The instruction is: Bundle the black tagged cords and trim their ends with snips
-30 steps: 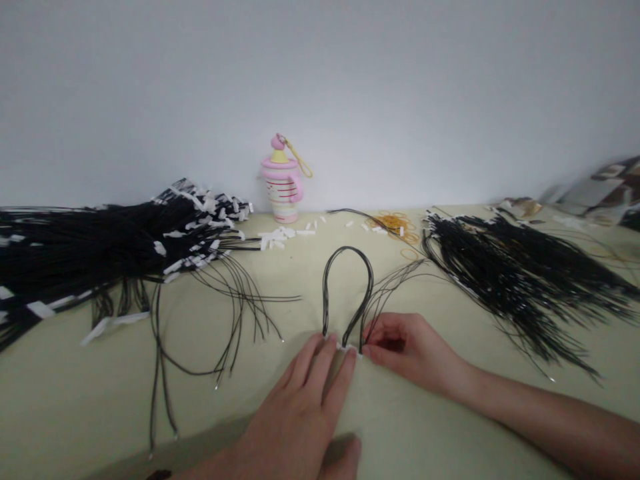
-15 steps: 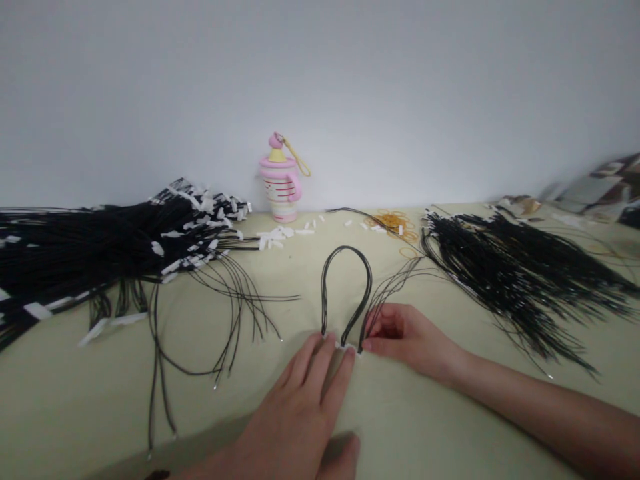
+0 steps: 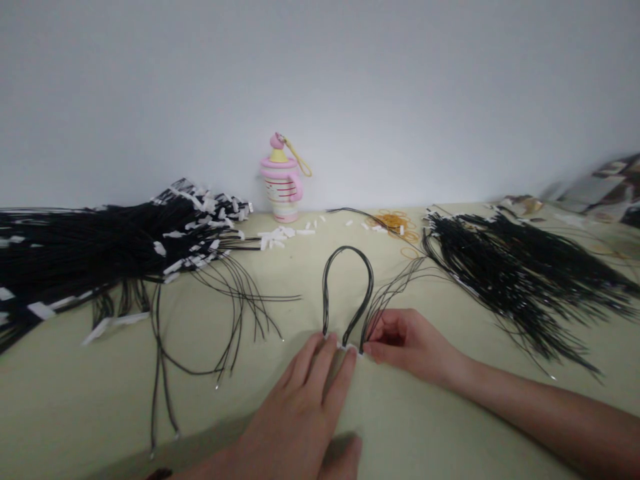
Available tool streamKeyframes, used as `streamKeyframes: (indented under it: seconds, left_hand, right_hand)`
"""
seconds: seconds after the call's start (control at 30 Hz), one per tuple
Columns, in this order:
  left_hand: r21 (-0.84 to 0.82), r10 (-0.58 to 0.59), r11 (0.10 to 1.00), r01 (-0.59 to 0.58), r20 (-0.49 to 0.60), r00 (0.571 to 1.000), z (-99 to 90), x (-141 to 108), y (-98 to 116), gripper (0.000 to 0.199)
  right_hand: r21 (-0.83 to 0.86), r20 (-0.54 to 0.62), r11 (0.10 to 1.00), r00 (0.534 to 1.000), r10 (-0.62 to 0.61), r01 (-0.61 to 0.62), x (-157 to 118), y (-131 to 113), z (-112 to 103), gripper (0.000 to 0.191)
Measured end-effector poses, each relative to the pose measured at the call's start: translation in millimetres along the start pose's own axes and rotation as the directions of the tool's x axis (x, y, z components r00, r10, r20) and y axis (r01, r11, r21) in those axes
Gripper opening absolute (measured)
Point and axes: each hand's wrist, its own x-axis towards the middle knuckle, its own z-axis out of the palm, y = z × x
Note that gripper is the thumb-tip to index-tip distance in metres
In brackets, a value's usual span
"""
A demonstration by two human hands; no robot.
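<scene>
My left hand (image 3: 305,397) lies flat with its fingers stretched out. Its fingertips press on a narrow white strip (image 3: 341,345), which they partly cover. A bundle of thin black wires (image 3: 349,249) rises from the strip in a tall loop and comes back down to it. At the strip's right end, my right hand (image 3: 407,343) is closed, thumb and forefinger pinching another group of black wires (image 3: 373,310). These wires fan out up and to the right. The curled fingers hide part of the grip.
A big pile of black wires with white ends (image 3: 100,243) fills the left, loose wires (image 3: 235,300) trailing from it. More wire bundles (image 3: 500,280) lie right. Toward the wall are a pink and white cup (image 3: 281,187), small white pieces (image 3: 277,235) and yellow rubber bands (image 3: 393,221).
The whole view has shifted very slightly. Both hands keep the same places at the white strip, and the wire loop looks unchanged.
</scene>
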Motion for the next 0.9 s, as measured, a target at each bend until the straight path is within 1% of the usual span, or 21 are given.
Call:
streamKeyframes:
  seconds: [0.1,0.2,0.33,0.53,0.63,0.7,0.77,0.83,0.9]
  left_hand:
    - [0.002,-0.024,1.0,0.024,-0.006,1.0,-3.7,-2,4,0.07]
    - [0.008,-0.024,1.0,0.023,0.01,1.0,2.4,-1,1,0.071]
    - [0.013,-0.025,1.0,0.025,0.005,1.0,9.6,2,-3,0.072]
    - [0.005,-0.036,0.999,0.036,0.01,0.999,5.5,0,0,0.072]
    - [0.002,-0.018,1.0,0.018,-0.001,1.0,12.2,-1,-2,0.073]
    - [0.015,0.006,1.0,-0.005,-0.069,0.998,19.7,-1,-6,0.075]
    - [0.019,0.023,1.0,-0.021,-0.107,0.994,25.5,1,-10,0.075]
    - [0.017,0.016,1.0,-0.015,-0.105,0.994,26.7,2,-11,0.075]
    - [0.019,-0.001,1.0,0.003,-0.092,0.996,23.4,2,-9,0.075]
  right_hand:
    - [-0.016,-0.004,1.0,1.0,-0.026,0.026,-1,1,1,0.022]
    - [-0.078,-0.019,0.997,1.0,-0.023,0.022,-3,2,2,0.021]
    - [-0.202,-0.028,0.978,0.998,-0.056,0.05,-7,3,2,0.022]
    - [-0.264,-0.033,0.961,0.995,-0.099,0.087,-8,5,1,0.022]
    - [-0.241,-0.059,0.966,0.992,-0.107,0.09,-7,4,2,0.019]
    - [-0.212,-0.067,0.974,0.993,-0.093,0.077,-7,3,3,0.018]
    - [-0.178,-0.065,0.983,0.996,-0.059,0.046,-8,3,3,0.018]
    - [-0.131,-0.063,0.991,0.998,-0.018,0.01,-7,3,2,0.018]
    - [-0.071,-0.06,0.997,0.998,0.009,-0.014,-6,3,1,0.018]
